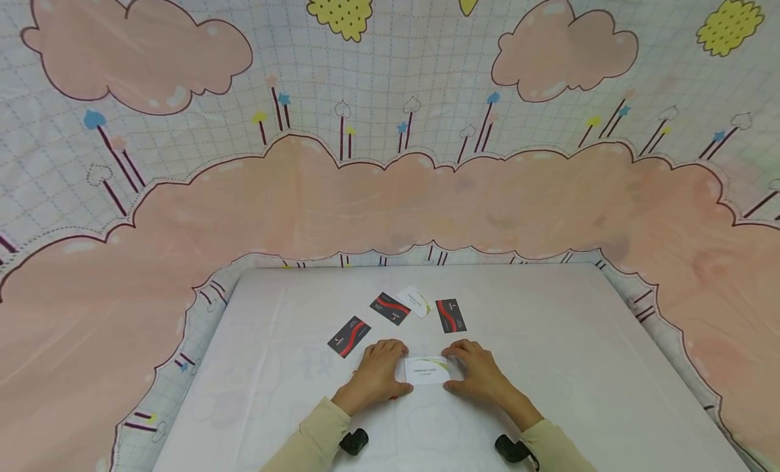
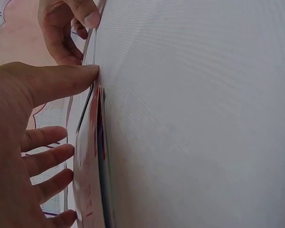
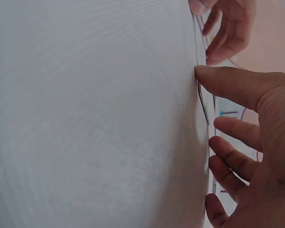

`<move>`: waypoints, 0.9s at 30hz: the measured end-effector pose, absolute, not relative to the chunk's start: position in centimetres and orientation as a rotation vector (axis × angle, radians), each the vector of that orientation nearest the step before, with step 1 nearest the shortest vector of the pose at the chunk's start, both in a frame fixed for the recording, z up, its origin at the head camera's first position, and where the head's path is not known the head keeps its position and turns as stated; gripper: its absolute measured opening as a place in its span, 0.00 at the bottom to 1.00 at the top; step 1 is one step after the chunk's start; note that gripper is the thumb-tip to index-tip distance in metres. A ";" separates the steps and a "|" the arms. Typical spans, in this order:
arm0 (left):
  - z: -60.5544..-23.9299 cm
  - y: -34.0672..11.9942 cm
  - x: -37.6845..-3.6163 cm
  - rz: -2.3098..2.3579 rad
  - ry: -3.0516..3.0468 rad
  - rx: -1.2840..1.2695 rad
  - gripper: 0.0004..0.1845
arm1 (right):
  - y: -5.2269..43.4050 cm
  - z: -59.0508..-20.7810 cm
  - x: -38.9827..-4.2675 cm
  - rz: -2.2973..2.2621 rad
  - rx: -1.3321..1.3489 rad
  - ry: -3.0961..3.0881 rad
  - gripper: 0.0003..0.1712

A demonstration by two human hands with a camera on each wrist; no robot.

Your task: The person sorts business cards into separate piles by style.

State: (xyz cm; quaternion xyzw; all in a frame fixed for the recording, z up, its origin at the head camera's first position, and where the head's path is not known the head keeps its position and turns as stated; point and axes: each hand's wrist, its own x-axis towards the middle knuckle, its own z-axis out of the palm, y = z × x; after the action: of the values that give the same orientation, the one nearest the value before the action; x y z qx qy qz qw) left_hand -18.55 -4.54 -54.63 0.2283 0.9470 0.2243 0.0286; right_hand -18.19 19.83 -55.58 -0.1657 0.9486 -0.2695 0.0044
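A white business card (image 1: 426, 370) with "COMPANY LOGO" print lies between my hands in the head view. My left hand (image 1: 380, 372) pinches its left end, thumb at the near corner and index finger at the far one. Opposite it, my right hand (image 1: 478, 372) grips the right end the same way. In the right wrist view, the right thumb (image 3: 227, 83) sits at the card's near edge with the other fingers spread. Under the left palm is a small pile of cards (image 2: 88, 185) with red and white faces, mostly hidden from the head camera.
Beyond the hands lie black-and-red cards, one at left (image 1: 349, 336), one in the middle (image 1: 390, 309) and one at right (image 1: 451, 315). Another white card (image 1: 416, 301) overlaps the middle one. The white tabletop (image 1: 548, 323) ends at a patterned cloth backdrop (image 1: 426, 208).
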 end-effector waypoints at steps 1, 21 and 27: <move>-54.6 -4.6 -18.5 0.693 2.922 0.705 0.31 | 19.8 -55.5 -18.2 -0.842 -0.518 2.972 0.29; -50.8 -6.5 -18.6 0.978 3.038 0.714 0.26 | 21.4 -52.1 -18.4 -1.009 -0.538 2.987 0.31; -49.1 -6.6 -19.7 1.124 3.048 0.674 0.25 | 21.4 -50.5 -19.4 -1.080 -0.508 3.014 0.30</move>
State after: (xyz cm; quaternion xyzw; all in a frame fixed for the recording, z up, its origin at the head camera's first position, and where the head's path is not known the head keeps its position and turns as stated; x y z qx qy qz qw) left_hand -19.75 -6.58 -49.14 0.2023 0.9151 0.3374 -0.0880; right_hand -19.37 21.39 -50.48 -0.1564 0.9286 -0.3327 -0.0499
